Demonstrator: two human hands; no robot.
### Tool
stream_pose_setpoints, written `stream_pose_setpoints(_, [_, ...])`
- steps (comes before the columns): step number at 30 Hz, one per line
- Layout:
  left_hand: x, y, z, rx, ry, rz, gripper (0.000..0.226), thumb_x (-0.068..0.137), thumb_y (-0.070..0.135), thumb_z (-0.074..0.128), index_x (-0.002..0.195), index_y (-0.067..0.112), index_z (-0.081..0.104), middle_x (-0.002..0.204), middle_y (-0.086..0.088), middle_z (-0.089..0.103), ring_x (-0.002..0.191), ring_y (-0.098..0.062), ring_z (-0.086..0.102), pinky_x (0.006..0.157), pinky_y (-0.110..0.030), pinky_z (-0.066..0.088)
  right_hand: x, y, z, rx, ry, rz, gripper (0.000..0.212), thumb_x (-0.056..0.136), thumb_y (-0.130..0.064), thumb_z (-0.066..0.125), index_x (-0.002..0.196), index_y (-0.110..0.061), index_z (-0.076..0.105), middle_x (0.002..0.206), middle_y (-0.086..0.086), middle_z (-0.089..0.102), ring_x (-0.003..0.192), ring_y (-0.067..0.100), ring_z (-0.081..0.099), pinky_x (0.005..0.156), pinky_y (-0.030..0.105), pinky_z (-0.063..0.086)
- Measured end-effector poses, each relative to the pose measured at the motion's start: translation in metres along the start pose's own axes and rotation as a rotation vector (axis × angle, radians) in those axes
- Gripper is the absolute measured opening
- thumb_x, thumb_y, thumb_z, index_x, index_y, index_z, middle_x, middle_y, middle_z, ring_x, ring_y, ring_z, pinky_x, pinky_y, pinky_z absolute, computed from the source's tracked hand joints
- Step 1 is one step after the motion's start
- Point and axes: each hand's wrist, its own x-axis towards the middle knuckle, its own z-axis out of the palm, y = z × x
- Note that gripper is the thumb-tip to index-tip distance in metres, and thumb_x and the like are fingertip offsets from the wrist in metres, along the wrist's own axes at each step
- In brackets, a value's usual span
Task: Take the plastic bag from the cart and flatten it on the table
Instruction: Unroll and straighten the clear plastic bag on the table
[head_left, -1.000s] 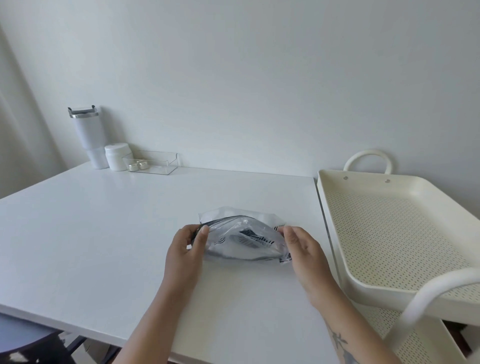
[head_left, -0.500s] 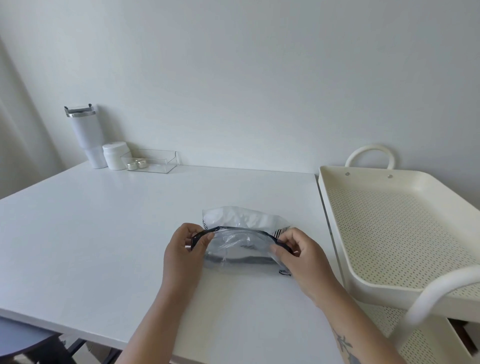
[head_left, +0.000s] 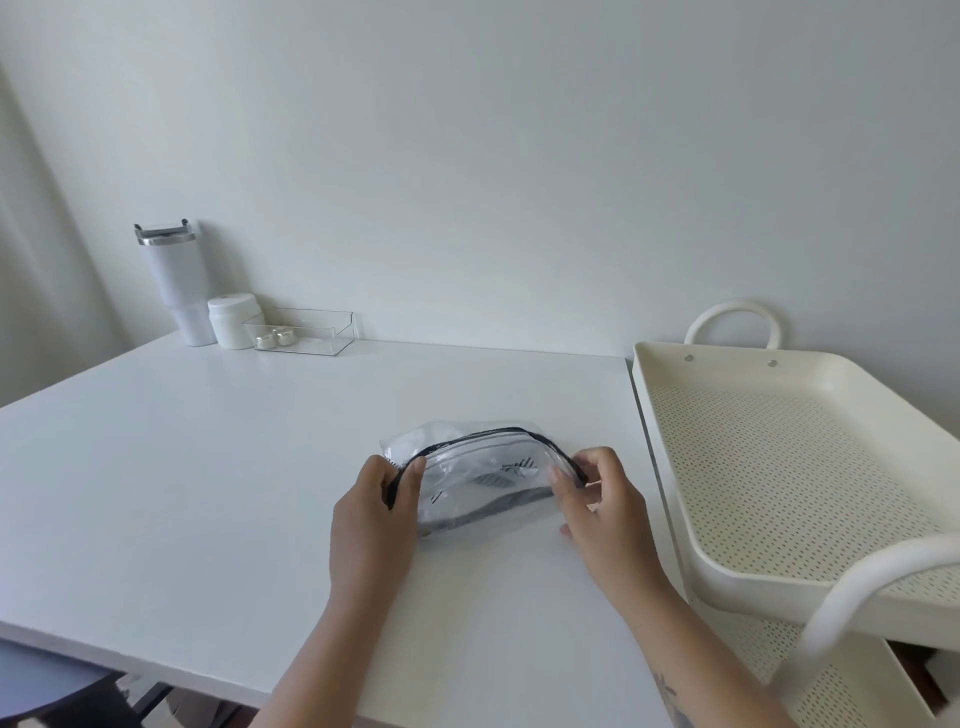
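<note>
plastic bag (head_left: 480, 480) on table (head_left: 208, 467), beside cart (head_left: 779, 441) | my left hand (head_left: 371, 506) and right hand (head_left: 597, 501) each pinch an end of its dark-edged rim, held apart | grip looks meant to stretch the bowed mouth before pressing flat

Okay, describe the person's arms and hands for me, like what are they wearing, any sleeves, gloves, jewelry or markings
Both forearms are bare up to the bottom edge of the picture, with no sleeves showing. The left hand and right hand have no gloves, and I can see no rings, watch or bracelet. The one marking is a dark tattoo on the right forearm, cut off by the frame edge, so its design cannot be made out.
</note>
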Motion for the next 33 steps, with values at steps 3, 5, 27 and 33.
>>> stream_pose_setpoints(3, [0.005,-0.005,-0.002,-0.145,-0.079,-0.061,0.047,0.087,0.054,0.057,0.066,0.016,0.038,0.052,-0.002,0.045,0.046,-0.018,0.044,0.047,-0.027,0.034,-0.001,0.004,-0.002,0.149,-0.133,0.081,0.015,0.086,-0.039,0.069,0.095,-0.043,0.057,0.089,-0.013,0.070,0.089,0.009,0.068,0.080,0.047,0.058])
stream_pose_setpoints(5, [0.005,-0.006,-0.006,-0.270,-0.186,-0.069,0.048,0.083,0.053,0.065,0.070,0.013,0.043,0.058,-0.010,0.055,0.049,-0.021,0.059,0.054,-0.031,0.044,0.000,0.005,-0.003,0.218,-0.146,0.098,0.013,0.091,-0.029,0.066,0.093,-0.041,0.061,0.086,-0.010,0.071,0.090,0.016,0.069,0.080,0.042,0.059])
stream_pose_setpoints(27, [0.000,-0.005,-0.005,-0.155,-0.129,-0.121,0.028,0.088,0.014,0.053,0.067,0.018,0.035,0.058,-0.011,0.051,0.050,-0.026,0.060,0.047,-0.029,0.037,0.003,0.010,0.000,-0.045,0.073,0.126,0.025,0.083,-0.006,0.051,0.087,-0.030,0.054,0.065,-0.010,0.056,0.049,0.023,0.060,0.049,0.048,0.053])
stream_pose_setpoints(33, [-0.002,-0.003,-0.007,-0.234,-0.168,-0.189,0.021,0.087,0.031,0.057,0.071,0.031,0.043,0.065,-0.003,0.069,0.056,-0.019,0.069,0.053,-0.031,0.047,0.003,0.010,-0.002,0.120,0.056,0.188,0.015,0.086,-0.012,0.059,0.084,-0.025,0.053,0.088,0.004,0.064,0.066,0.015,0.069,0.051,0.029,0.057])
